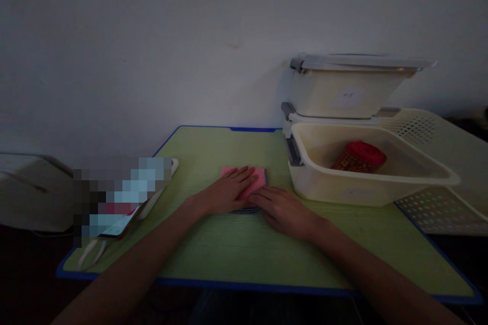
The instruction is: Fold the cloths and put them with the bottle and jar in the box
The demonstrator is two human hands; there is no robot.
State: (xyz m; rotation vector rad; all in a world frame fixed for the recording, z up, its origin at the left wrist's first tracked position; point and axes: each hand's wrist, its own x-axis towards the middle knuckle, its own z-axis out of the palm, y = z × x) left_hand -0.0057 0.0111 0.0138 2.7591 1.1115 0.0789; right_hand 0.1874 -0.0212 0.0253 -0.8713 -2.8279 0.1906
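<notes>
A small folded cloth, pink with a dotted pattern [260,176], lies near the middle of the table. Dark, finely patterned fabric [246,210] shows along its lower and right edges. My left hand [229,193] rests flat on the pink cloth, fingers stretched out and slightly apart. At the cloth's lower right, my right hand [284,210] has its fingers together on the edge, the thumb tucked low, pinching it. The fingertips of both hands nearly meet, and they hide part of the cloth.
The green table [213,254] has a blue rim. To the right stands an open cream bin [343,188] holding a red rolled item [360,157]. Behind it are a lidded bin [328,91] and a perforated basket [450,162]. A phone with a blurred screen [129,203] leans at left.
</notes>
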